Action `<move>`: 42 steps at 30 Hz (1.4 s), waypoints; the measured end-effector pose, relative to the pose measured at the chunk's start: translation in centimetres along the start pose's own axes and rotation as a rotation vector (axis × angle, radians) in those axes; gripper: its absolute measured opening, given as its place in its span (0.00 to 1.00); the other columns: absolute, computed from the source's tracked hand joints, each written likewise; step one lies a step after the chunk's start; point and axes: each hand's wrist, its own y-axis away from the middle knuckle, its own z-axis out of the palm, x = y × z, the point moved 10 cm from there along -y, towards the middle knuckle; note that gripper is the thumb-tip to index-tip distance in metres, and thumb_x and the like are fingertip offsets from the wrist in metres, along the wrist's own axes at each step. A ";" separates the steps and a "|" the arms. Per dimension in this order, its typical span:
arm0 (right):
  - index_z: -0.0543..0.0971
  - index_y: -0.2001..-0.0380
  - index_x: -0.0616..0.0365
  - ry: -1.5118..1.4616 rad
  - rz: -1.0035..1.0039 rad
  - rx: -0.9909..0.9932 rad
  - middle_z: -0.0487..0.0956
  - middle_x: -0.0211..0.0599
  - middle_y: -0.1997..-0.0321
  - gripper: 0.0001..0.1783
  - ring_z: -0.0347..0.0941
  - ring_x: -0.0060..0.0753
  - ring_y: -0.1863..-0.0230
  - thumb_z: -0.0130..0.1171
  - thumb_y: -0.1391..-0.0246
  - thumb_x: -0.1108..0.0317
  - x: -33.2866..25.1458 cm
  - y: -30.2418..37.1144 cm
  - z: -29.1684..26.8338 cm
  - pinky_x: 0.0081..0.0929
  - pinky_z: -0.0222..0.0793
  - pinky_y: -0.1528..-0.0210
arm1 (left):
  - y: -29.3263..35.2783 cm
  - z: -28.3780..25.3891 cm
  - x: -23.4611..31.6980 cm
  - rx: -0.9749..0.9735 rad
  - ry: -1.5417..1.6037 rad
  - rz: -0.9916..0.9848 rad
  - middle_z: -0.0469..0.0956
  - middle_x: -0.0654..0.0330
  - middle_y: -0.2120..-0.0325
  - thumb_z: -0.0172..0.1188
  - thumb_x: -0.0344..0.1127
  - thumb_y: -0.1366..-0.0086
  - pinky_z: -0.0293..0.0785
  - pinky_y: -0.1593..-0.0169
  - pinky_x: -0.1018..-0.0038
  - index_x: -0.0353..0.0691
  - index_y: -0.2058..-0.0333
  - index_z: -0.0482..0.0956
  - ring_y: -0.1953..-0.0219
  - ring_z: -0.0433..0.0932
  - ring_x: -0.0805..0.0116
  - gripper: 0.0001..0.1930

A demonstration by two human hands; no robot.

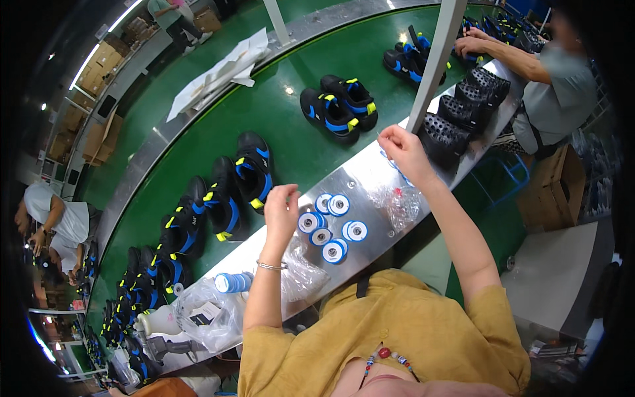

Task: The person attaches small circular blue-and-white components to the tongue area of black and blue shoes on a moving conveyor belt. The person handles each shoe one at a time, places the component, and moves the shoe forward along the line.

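My left hand [282, 206] hovers over the metal worktop's edge near a black shoe [254, 169] with blue and yellow trim. Its fingers are curled together; whatever they may hold is hidden. Farther right, my right hand [401, 151] is raised over the worktop with thumb and fingertips pinched, and anything between them is too small to make out. Between my arms, several round reel-like discs [334, 250] with white faces and blue rims lie flat, some overlapping. A crumpled clear plastic bag [397, 206] with a small red spot lies below my right hand.
Pairs of shoes [338, 109] stand along the green belt [278, 79]. A metal post [436, 59] rises beside my right hand, next to black perforated clogs [456, 126]. Stacked blue discs [233, 282], plastic bags [210, 317] and a grey handheld tool [165, 346] lie left. A co-worker [559, 86] works at right.
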 end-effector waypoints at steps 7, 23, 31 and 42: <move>0.74 0.70 0.62 0.051 0.081 -0.123 0.70 0.26 0.83 0.07 0.63 0.15 0.80 0.57 0.44 0.68 2.9 0.6 2.2 0.19 0.59 0.78 | -0.4 4.7 1.4 -0.220 -0.101 0.075 0.76 0.54 0.68 0.62 0.28 0.47 0.71 0.57 0.63 0.35 0.68 0.78 0.60 0.73 0.52 0.06; 0.74 0.72 0.63 0.022 0.096 -0.115 0.72 0.26 0.82 0.08 0.67 0.16 0.79 0.58 0.46 0.69 4.6 0.0 1.2 0.18 0.61 0.76 | -1.4 14.7 1.1 -0.633 -0.145 0.055 0.76 0.48 0.73 0.63 0.40 0.46 0.70 0.57 0.62 0.33 0.74 0.80 0.64 0.74 0.50 0.13; 0.75 0.72 0.62 0.091 0.119 -0.167 0.72 0.27 0.83 0.08 0.65 0.15 0.80 0.58 0.46 0.68 5.0 0.0 1.7 0.20 0.60 0.77 | -2.0 13.7 1.9 -0.576 0.042 -0.089 0.78 0.48 0.76 0.60 0.36 0.41 0.73 0.66 0.66 0.33 0.70 0.80 0.70 0.78 0.57 0.11; 0.74 0.71 0.63 0.065 0.070 -0.124 0.70 0.26 0.83 0.08 0.61 0.13 0.80 0.58 0.45 0.69 1.6 0.3 3.4 0.19 0.57 0.77 | -4.6 11.4 3.1 -0.297 0.959 -0.473 0.78 0.51 0.64 0.52 0.25 0.34 0.83 0.65 0.75 0.28 0.59 0.71 0.63 0.82 0.62 0.07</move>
